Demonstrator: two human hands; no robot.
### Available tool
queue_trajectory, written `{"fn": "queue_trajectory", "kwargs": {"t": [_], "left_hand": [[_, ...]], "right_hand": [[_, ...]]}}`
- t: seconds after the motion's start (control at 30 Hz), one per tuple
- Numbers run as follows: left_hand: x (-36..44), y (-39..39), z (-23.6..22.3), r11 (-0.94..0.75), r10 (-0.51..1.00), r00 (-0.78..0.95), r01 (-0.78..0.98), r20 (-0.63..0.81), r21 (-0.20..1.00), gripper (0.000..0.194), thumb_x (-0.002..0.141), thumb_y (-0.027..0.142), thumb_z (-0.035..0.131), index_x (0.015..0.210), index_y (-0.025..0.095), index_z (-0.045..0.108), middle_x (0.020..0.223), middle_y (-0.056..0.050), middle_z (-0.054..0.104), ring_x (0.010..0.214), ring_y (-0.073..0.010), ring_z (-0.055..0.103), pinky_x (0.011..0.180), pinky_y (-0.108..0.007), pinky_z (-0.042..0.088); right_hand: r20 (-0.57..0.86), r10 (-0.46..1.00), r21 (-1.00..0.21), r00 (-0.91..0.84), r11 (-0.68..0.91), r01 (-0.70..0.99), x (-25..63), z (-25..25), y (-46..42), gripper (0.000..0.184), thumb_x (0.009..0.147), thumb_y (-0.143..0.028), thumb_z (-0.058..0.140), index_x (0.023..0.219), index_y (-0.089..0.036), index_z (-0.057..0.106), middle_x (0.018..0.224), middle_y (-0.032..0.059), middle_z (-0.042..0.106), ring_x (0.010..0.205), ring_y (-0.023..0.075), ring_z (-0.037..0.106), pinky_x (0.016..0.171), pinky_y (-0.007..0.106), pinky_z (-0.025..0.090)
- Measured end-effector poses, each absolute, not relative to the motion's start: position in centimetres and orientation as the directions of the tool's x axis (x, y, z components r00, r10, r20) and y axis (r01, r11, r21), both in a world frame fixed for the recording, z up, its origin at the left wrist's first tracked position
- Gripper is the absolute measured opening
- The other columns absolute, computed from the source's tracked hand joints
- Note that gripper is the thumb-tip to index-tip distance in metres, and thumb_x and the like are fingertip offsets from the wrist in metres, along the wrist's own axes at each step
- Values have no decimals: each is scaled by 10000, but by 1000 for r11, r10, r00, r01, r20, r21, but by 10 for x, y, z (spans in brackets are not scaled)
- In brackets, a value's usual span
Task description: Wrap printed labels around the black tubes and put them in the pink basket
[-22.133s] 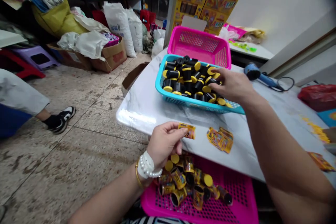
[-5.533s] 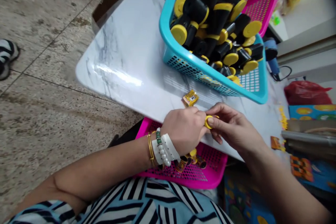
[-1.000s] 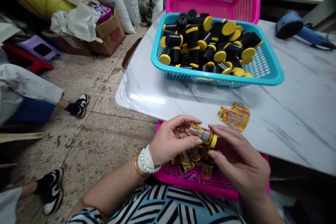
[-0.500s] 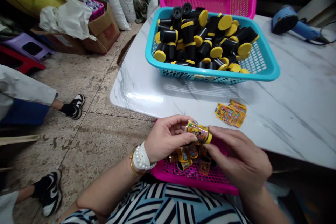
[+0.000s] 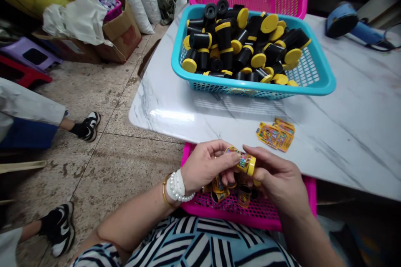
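Holding glossy tube (image 5: 245,161) — round, yellow-capped

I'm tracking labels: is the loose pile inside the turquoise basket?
No, the label pile lies on the white table, outside the turquoise basket.

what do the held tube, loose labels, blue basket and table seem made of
Tube: probably plastic, given its smooth, evenly yellow end; the printed wrap looks like film.
Labels: thin film or paper, flat and printed; unclear which.
Basket: likely moulded plastic, slightly shiny, with rounded rim and perforated walls.
Table: glossy and marble-veined, with a bright reflection; stone or laminate, unclear.
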State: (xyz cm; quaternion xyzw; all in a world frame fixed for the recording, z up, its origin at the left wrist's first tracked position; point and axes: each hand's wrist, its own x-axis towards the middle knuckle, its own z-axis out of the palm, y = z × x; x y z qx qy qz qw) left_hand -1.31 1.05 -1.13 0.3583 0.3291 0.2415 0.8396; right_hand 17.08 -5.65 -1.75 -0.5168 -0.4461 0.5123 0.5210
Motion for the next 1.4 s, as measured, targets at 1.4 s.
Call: {"fn": "queue_trajectory", "kwargs": {"t": [1.4], "left_hand": [[-11,-21,-31,754,563,708,-227,-427,617,434,805,533,759,943,168,570,574,42,637,373,-47,499,342,-121,358]], "right_hand": [[414,899,-797,144,282,533,173,-26,-93,538,739,-136,843,1237,-290,709,1105,72,718,890,225,741,773,378,651]]}}
